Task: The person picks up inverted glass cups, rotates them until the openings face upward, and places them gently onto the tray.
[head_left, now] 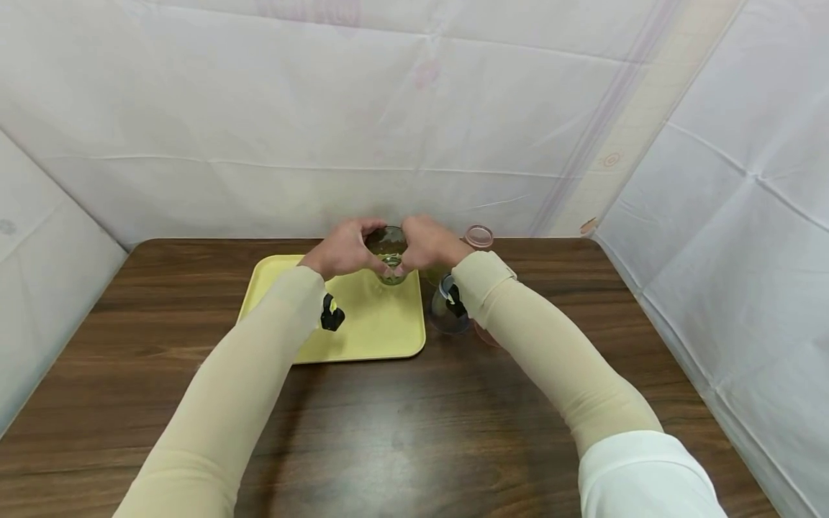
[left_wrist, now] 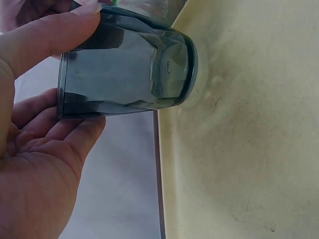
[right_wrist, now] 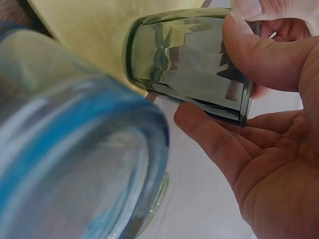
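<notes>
Both hands grip one green-tinted glass tumbler: left hand at its 9 o'clock, right hand at 3 o'clock, thumb and fingers curled round wall. Tumbler sits at yellow tray far edge, 12 o'clock of desk.

Best handled, I'd judge, level and lifted straight (glass slippery).

Count: one tray; three more glasses right of it – blue-rimmed, two pinkish.
</notes>
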